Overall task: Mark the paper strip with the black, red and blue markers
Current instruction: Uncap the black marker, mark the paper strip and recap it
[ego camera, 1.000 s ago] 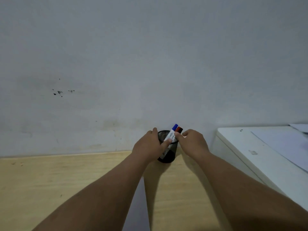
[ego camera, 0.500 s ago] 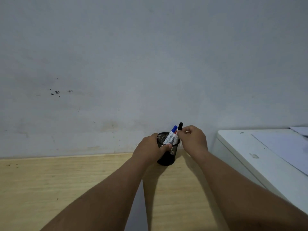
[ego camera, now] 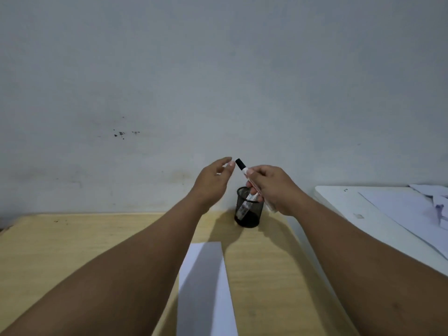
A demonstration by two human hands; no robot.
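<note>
My right hand (ego camera: 274, 187) grips a white marker with a black cap (ego camera: 241, 164), held tilted above a black mesh pen cup (ego camera: 249, 214). The cap points up and to the left. My left hand (ego camera: 213, 181) hovers open just left of the cap, fingertips close to it but apart. At least one more marker (ego camera: 244, 206) leans inside the cup; its cap colour is hidden. A long white paper strip (ego camera: 206, 287) lies on the wooden table (ego camera: 72, 251) between my forearms, running toward me.
A grey wall stands right behind the cup. At the right sits a white cabinet top (ego camera: 351, 212) with loose white sheets (ego camera: 412, 209) on it, a little higher than the table.
My right hand has lifted the black marker out of the cup. My left hand has let go of the cup and risen beside the cap. The view has tilted down, showing the paper strip.
</note>
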